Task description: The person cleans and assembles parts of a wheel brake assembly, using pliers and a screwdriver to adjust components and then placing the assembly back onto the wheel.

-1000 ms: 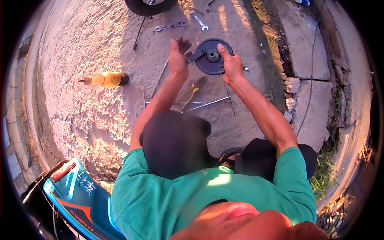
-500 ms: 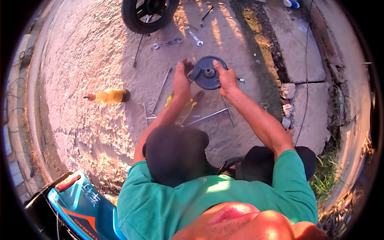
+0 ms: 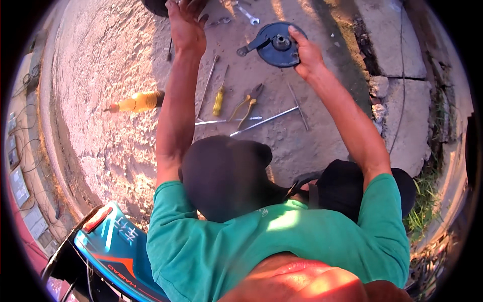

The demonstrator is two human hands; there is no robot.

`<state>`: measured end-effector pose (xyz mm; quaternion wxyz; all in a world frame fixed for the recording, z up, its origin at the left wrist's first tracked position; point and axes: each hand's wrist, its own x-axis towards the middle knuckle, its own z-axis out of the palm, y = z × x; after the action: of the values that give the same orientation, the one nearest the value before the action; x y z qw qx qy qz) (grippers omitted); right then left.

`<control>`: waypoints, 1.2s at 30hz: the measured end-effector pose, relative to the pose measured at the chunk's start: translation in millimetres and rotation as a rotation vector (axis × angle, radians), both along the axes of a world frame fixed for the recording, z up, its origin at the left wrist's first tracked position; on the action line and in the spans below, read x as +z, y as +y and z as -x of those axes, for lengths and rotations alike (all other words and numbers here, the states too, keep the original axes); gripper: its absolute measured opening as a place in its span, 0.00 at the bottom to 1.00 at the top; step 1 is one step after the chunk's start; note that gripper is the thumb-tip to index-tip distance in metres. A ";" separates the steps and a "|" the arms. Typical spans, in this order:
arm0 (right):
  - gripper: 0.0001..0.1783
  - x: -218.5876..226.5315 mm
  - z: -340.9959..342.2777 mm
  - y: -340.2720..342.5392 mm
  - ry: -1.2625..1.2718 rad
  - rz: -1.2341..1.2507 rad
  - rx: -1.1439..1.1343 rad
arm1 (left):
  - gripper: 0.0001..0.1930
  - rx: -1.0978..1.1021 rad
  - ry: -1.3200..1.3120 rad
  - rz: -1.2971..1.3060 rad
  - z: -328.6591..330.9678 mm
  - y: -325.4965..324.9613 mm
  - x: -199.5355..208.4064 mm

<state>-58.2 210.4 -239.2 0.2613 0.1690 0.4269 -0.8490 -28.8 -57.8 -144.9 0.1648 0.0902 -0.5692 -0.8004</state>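
Observation:
My right hand [image 3: 308, 54] grips the right rim of a dark round brake plate [image 3: 275, 59], thumb on top. The plate has a hub in its middle and a lever arm sticking out to the left. At the upper edge my left hand [image 3: 188, 31] reaches over the dark tyre of a wheel [image 3: 155, 7], thumb spread away from the fingers. Its fingertips run up to the picture's edge, and I cannot tell whether they touch the wheel, most of which is out of view.
On the concrete lie a yellow screwdriver [image 3: 218, 102], pliers [image 3: 248, 104], a T-shaped bar [image 3: 266, 121], and wrenches including one [image 3: 246, 13] at the top. An amber bottle [image 3: 138, 102] lies left. A blue vehicle panel [image 3: 118, 246] stands lower left, broken slabs [image 3: 402, 116] right.
My left hand has left the brake plate's side and moved up and left to the wheel. My right hand keeps the plate, now farther forward. The view has shifted, uncovering the screwdriver and pliers.

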 end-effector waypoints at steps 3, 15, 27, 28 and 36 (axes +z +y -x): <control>0.25 6.9 -4.5 -10.7 0.000 0.063 0.050 | 0.34 0.008 -0.014 0.070 -9.7 20.3 -32.7; 0.19 12.0 -16.4 -8.8 -0.055 -0.041 0.074 | 0.31 -0.075 0.025 0.388 -73.8 105.0 -30.8; 0.21 15.2 -24.1 -24.5 0.059 -0.122 0.123 | 0.22 -0.081 -0.038 0.473 -74.5 54.1 -67.0; 0.21 23.8 -17.2 -22.6 0.070 -0.083 0.127 | 0.22 -0.120 -0.016 0.492 -68.6 48.8 -67.1; 0.19 11.3 -29.1 -18.7 -0.014 -0.052 0.057 | 0.27 -0.091 -0.067 0.311 -78.6 70.6 -80.4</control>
<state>-29.1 191.7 -227.8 0.2840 0.1696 0.4517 -0.8286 49.7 12.8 -225.3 0.1213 0.0644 -0.6948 -0.7060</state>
